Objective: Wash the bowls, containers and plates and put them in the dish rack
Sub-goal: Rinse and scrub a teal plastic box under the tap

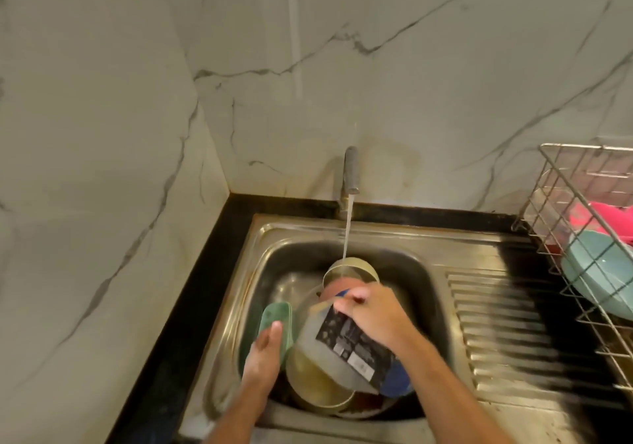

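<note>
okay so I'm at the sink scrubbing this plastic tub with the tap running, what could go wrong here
1. The tap stream lands in the round container behind your hands; it may overflow or splash.
2. The right hand grips the wet clear tub by its rim, so it could slip onto the crowded dishes below.
3. The left hand holds the green sponge near the sink wall, leaving little scrubbing room.

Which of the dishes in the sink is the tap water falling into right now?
The round cream container at the back of the sink; the stream lands inside its rim. The clear labelled container sits nearer, under the right hand, outside the stream.
</note>
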